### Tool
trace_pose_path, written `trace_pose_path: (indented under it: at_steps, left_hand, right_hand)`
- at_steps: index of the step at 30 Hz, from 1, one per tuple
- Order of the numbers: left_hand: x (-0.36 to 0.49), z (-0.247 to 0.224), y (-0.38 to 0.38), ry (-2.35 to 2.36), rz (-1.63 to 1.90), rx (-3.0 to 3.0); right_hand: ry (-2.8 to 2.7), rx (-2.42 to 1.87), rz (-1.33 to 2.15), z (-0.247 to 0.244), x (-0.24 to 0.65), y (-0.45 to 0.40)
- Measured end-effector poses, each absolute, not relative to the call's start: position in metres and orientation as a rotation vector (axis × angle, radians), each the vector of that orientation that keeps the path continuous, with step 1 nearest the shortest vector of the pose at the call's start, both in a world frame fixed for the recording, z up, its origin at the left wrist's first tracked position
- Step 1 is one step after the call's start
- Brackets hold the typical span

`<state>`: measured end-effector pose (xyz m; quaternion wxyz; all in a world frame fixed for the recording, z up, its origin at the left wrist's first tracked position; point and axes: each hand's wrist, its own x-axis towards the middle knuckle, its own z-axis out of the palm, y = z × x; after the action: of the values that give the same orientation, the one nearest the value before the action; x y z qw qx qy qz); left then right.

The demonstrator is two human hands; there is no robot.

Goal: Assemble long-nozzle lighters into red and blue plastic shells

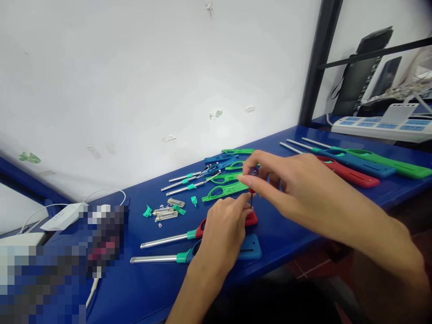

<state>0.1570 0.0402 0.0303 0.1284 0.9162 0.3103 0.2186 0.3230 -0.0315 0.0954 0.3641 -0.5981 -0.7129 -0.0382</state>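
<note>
In my right hand is a small screwdriver, pinched by its dark handle and standing upright. Its thin shaft points down at the handle end of a red gas lighter; the tip's exact contact is hard to see. My left hand is closed over that red lighter, pressing it to the table, its fingertips beside the screwdriver shaft. A blue gas lighter lies just in front, partly hidden under my left hand and wrist. Both lighters have metal barrels pointing left.
Behind my hands lie green handle halves, blue handle halves and loose metal barrels. Clear fuel tanks and small teal pieces are left of them. Three whole lighters lie right, near a power strip.
</note>
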Motion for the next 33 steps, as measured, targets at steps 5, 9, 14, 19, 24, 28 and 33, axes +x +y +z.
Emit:
trace_pose_path:
  at_steps: [5, 9, 14, 19, 24, 28, 33]
  left_hand:
    - [0.1552, 0.0283, 0.0406, 0.905, 0.646, 2.657]
    - [0.1534, 0.028, 0.0405, 0.887, 0.662, 2.637]
    - [0.1519, 0.0293, 0.0393, 0.899, 0.683, 2.616]
    - [0.1514, 0.0298, 0.0375, 0.862, 0.712, 2.592]
    - [0.1512, 0.0304, 0.0366, 0.86, 0.727, 2.577]
    - [0.1498, 0.0297, 0.0366, 0.844, 0.746, 2.568]
    - [0.1479, 0.0287, 0.036, 0.822, 0.757, 2.546]
  right_hand:
    - [-1.817, -1.546, -0.101, 0.0961, 0.3234, -0.0337]
    - [-1.819, -1.563, -0.126, 0.097, 0.3237, -0.0341]
    - [-1.82, -1.581, -0.111, 0.0978, 0.3222, -0.0344]
    - [-1.81, -1.588, -0.115, 0.0998, 0.3205, -0.036]
    - [-1.821, -1.613, -0.133, 0.1008, 0.3207, -0.0374]
    - [-1.822, -1.627, -0.145, 0.101, 0.322, -0.0379]
    - [-1.846, -1.608, -0.14, 0.1022, 0.3223, -0.038]
